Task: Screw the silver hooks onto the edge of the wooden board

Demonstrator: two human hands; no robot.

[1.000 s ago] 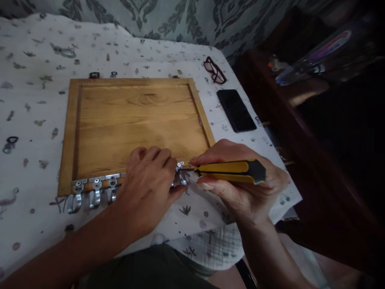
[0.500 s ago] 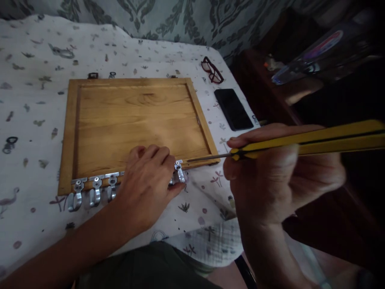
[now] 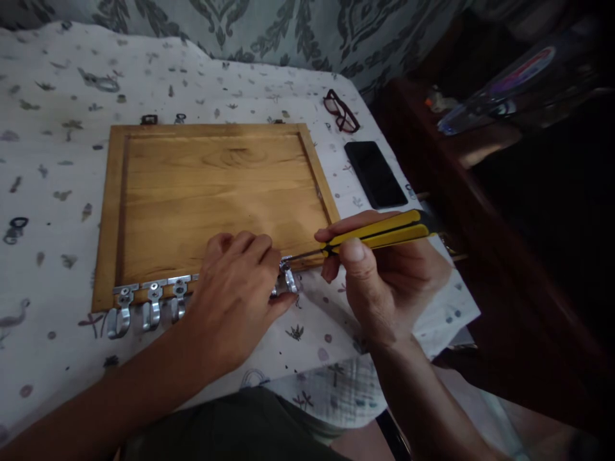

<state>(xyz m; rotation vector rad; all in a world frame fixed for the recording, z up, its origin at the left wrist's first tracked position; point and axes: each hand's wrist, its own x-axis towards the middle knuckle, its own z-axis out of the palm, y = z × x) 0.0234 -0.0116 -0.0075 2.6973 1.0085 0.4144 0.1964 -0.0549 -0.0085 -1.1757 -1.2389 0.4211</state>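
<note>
Your right hand (image 3: 389,275) pinched a yellow-handled screwdriver (image 3: 375,232) between thumb and fingers, its tip at the top of a metal hook (image 3: 289,278). Your left hand (image 3: 235,294) was curled over the lower edge of the wooden board (image 3: 216,205), thumb just beside that hook. More hooks (image 3: 154,307) lined that edge. The board lay flat on a patterned cloth (image 3: 57,211), with a phone (image 3: 375,174) and glasses (image 3: 341,111) to its right.

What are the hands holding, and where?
The right hand holds a yellow-and-black screwdriver by its handle. The left hand covers the near edge of a wooden panel beside a metal hook; whether it grips the hook is unclear.
</note>
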